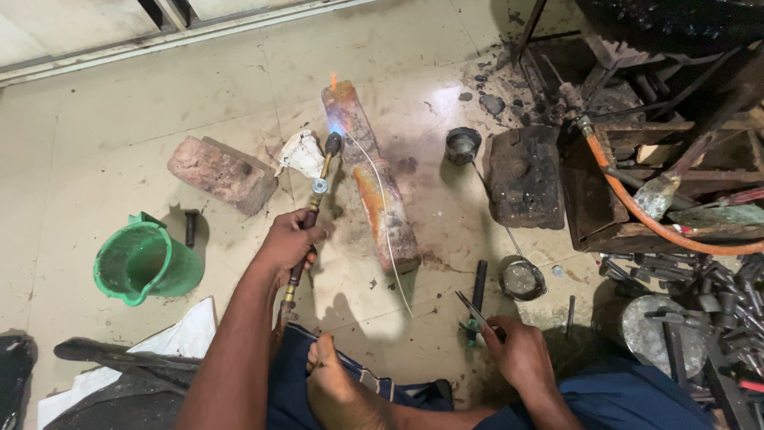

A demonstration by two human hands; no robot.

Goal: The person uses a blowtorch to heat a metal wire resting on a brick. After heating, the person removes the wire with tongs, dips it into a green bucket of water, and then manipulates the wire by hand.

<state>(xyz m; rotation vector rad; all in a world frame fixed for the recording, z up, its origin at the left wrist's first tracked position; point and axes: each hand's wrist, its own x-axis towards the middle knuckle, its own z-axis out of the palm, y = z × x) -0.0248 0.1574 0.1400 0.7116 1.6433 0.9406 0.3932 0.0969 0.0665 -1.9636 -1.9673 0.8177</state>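
The left hand (pixel 290 241) is clenched around the handle of a gas torch (pixel 312 203), whose nozzle points toward twelve o'clock and throws a blue flame onto the far end of a long brick (pixel 374 183) lying on the tiled floor (pixel 119 119). A thin white wire (pixel 386 231) runs along that brick from the flame back toward six o'clock. The right hand (pixel 519 350), down at five o'clock, grasps a pair of tweezers (pixel 473 306) with their tips aimed at the wire's near end. A second brick (pixel 223 171) sits at ten o'clock, a green jug (pixel 143 261) at nine, and a small metal cup (pixel 462 145) at one o'clock.
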